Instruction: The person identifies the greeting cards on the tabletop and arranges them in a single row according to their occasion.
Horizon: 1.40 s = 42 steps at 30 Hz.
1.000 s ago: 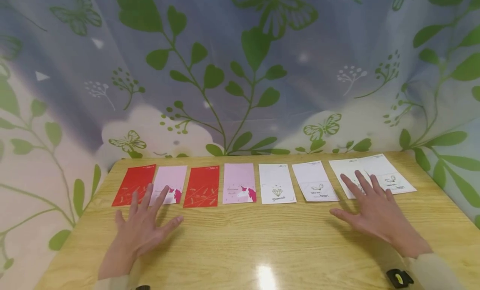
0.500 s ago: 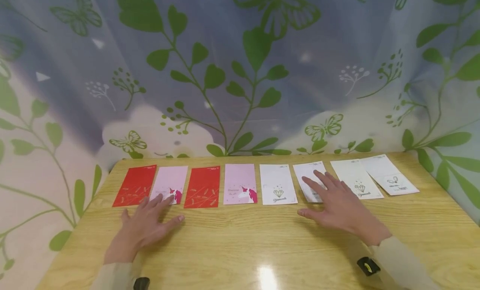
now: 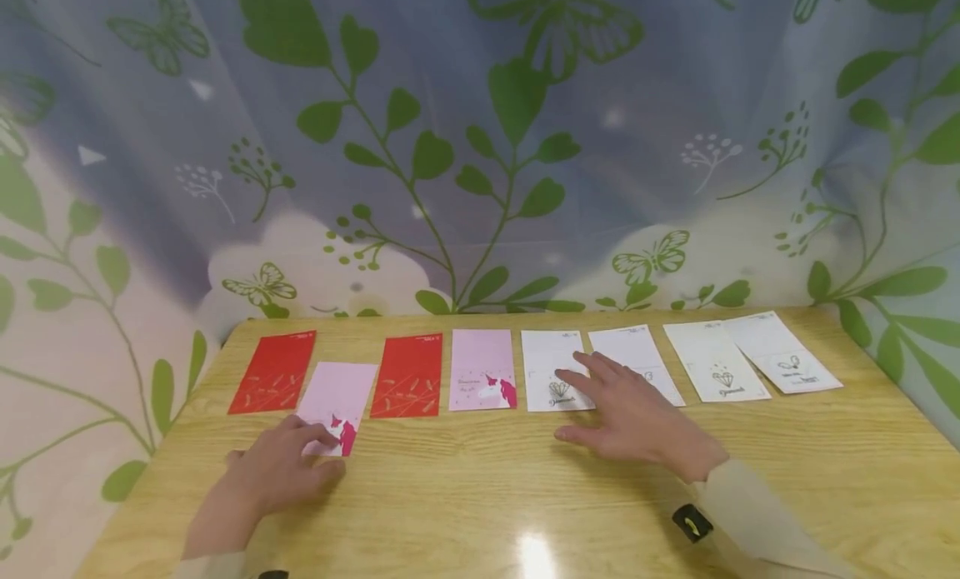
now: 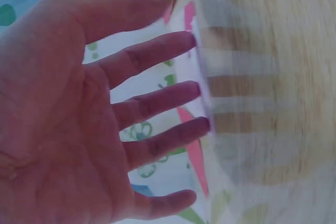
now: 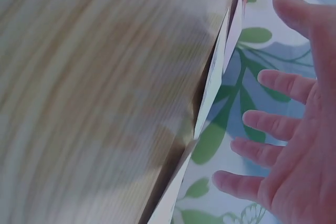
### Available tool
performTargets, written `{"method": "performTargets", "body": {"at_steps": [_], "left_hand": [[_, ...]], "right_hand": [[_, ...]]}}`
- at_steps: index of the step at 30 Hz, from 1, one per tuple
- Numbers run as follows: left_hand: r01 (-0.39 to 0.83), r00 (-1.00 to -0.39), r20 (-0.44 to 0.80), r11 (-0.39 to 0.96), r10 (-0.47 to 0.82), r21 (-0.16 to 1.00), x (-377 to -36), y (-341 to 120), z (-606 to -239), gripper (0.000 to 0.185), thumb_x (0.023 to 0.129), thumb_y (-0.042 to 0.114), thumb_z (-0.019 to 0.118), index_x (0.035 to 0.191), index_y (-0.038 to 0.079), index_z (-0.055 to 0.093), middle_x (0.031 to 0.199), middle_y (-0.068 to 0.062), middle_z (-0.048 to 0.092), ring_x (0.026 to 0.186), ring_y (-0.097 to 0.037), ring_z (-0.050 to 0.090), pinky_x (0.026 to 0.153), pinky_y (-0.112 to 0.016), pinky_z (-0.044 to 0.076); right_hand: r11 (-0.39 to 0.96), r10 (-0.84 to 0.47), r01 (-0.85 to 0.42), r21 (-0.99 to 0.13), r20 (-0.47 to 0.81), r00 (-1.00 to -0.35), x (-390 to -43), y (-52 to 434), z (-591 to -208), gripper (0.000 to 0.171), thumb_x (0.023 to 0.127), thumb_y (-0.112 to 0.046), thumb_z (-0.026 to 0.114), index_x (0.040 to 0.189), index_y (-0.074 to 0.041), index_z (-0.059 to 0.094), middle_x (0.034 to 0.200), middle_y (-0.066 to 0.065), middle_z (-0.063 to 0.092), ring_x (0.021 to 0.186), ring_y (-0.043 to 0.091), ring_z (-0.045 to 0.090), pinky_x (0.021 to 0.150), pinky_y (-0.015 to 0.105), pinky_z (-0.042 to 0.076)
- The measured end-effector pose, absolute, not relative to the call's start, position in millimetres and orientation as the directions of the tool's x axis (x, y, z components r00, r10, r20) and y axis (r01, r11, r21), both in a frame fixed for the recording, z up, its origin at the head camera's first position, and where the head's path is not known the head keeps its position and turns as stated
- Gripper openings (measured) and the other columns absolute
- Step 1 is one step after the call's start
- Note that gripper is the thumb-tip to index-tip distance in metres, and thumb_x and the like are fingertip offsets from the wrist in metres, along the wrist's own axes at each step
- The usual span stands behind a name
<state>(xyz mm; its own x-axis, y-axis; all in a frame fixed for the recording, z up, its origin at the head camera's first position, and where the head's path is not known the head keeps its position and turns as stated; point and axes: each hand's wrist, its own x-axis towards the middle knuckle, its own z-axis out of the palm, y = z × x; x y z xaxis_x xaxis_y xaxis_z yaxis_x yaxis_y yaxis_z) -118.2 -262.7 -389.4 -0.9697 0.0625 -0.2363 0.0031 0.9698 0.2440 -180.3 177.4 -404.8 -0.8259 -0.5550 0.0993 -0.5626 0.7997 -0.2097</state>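
Under the fingertips of my left hand [image 3: 277,475] lies a pink card [image 3: 341,387] with a unicorn print, sitting nearer to me than the rest of the row. In the left wrist view, the fingers [image 4: 157,100] are spread nearly straight and touch the card's edge. My right hand [image 3: 637,416] hovers palm down, fingers spread, above the white diamond-print card [image 3: 551,354] and the white winged-heart card [image 3: 622,346], partly hiding both. The right wrist view shows this hand [image 5: 294,145] holding nothing, apart from the cards.
Along the back of the wooden table [image 3: 450,496] lie a red card [image 3: 273,371], another red card [image 3: 408,375], a second pink unicorn card [image 3: 482,362], a cream diamond card [image 3: 712,354] and a white card [image 3: 783,350] at the far right. A leaf-patterned curtain [image 3: 480,146] hangs behind.
The left hand has come down onto the pink card and drawn it toward me, out of the row. My right hand has swept left from the far-right cards to the middle ones.
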Motion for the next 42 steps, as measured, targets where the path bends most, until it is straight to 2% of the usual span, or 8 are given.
{"method": "performTargets", "body": {"at_steps": [7, 10, 14, 18, 21, 28, 35, 42], "left_hand": [[-0.056, -0.963, -0.27, 0.977, 0.002, 0.206, -108.8, -268.8, -387.7, 0.028, 0.084, 0.051, 0.075, 0.096, 0.027, 0.069, 0.109, -0.004, 0.06, 0.096, -0.025, 0.058, 0.076, -0.07, 0.042], [-0.075, -0.959, -0.283, 0.977, -0.017, 0.198, -107.7, -274.0, -389.4, 0.031, 0.082, 0.051, 0.078, 0.09, 0.024, 0.065, 0.099, -0.001, 0.059, 0.091, -0.023, 0.057, 0.08, -0.077, 0.039], [-0.083, -0.953, -0.302, 0.969, -0.009, 0.232, -106.8, -283.9, -392.8, 0.036, 0.076, 0.047, 0.086, 0.084, 0.021, 0.062, 0.084, 0.002, 0.056, 0.086, -0.019, 0.054, 0.079, -0.077, 0.036], [-0.048, -0.953, -0.299, 0.946, 0.053, 0.32, -107.8, -294.5, -393.0, 0.036, 0.075, 0.043, 0.088, 0.084, 0.019, 0.062, 0.079, 0.003, 0.056, 0.08, -0.016, 0.051, 0.076, -0.047, 0.044], [0.001, -0.961, -0.255, 0.925, 0.106, 0.38, -112.3, -304.5, -392.0, 0.033, 0.076, 0.036, 0.088, 0.091, 0.017, 0.065, 0.083, 0.002, 0.06, 0.079, -0.015, 0.053, 0.069, -0.029, 0.043], [0.107, -0.957, -0.209, 0.915, 0.2, 0.389, -122.8, -321.3, -394.2, 0.057, 0.073, 0.022, 0.091, 0.125, 0.012, 0.068, 0.112, -0.009, 0.064, 0.083, -0.017, 0.052, 0.075, -0.035, 0.046], [0.069, -0.956, -0.239, 0.924, 0.169, 0.376, -118.4, -326.9, -399.4, 0.058, 0.071, 0.032, 0.092, 0.122, 0.015, 0.068, 0.117, -0.008, 0.061, 0.09, -0.019, 0.054, 0.08, -0.039, 0.049], [0.099, -0.966, -0.186, 0.919, 0.181, 0.381, -108.2, -334.0, -404.7, 0.054, 0.069, 0.039, 0.093, 0.113, 0.017, 0.07, 0.116, -0.008, 0.059, 0.09, -0.017, 0.055, 0.079, -0.037, 0.049]], "right_hand": [[0.752, -0.617, -0.623, -0.215, 0.099, -0.78, -184.2, 156.5, -406.9, 0.069, 0.093, -0.056, 0.066, 0.147, -0.016, 0.053, 0.156, 0.019, 0.046, 0.143, 0.044, 0.045, 0.109, 0.064, 0.043], [0.745, -0.632, -0.629, -0.221, 0.067, -0.772, -186.6, 149.5, -409.4, 0.067, 0.094, -0.055, 0.065, 0.147, -0.016, 0.053, 0.157, 0.018, 0.046, 0.144, 0.043, 0.045, 0.11, 0.063, 0.043], [0.724, -0.661, -0.655, -0.218, 0.053, -0.748, -188.3, 137.1, -409.4, 0.064, 0.095, -0.054, 0.064, 0.146, -0.017, 0.055, 0.155, 0.017, 0.047, 0.143, 0.041, 0.046, 0.109, 0.063, 0.044], [0.684, -0.695, -0.689, -0.24, 0.069, -0.715, -187.1, 117.2, -403.2, 0.06, 0.096, -0.053, 0.063, 0.144, -0.018, 0.057, 0.156, 0.015, 0.048, 0.144, 0.038, 0.046, 0.11, 0.06, 0.044], [0.652, -0.724, -0.713, -0.259, 0.07, -0.687, -186.2, 98.9, -401.1, 0.058, 0.097, -0.052, 0.062, 0.144, -0.019, 0.057, 0.156, 0.012, 0.048, 0.145, 0.035, 0.045, 0.111, 0.057, 0.045], [0.606, -0.776, -0.76, -0.234, 0.038, -0.63, -185.1, 57.1, -407.6, 0.055, 0.098, -0.052, 0.062, 0.143, -0.021, 0.058, 0.154, 0.007, 0.052, 0.144, 0.029, 0.048, 0.117, 0.053, 0.041], [0.54, -0.834, -0.82, -0.188, 0.014, -0.552, -174.7, 10.7, -407.2, 0.051, 0.099, -0.051, 0.059, 0.142, -0.025, 0.059, 0.15, 0.001, 0.055, 0.141, 0.024, 0.05, 0.111, 0.049, 0.048], [0.456, -0.889, -0.877, -0.153, -0.025, -0.458, -159.2, -34.3, -407.3, 0.05, 0.1, -0.056, 0.057, 0.142, -0.03, 0.058, 0.151, -0.008, 0.055, 0.143, 0.018, 0.047, 0.115, 0.044, 0.045]]}}
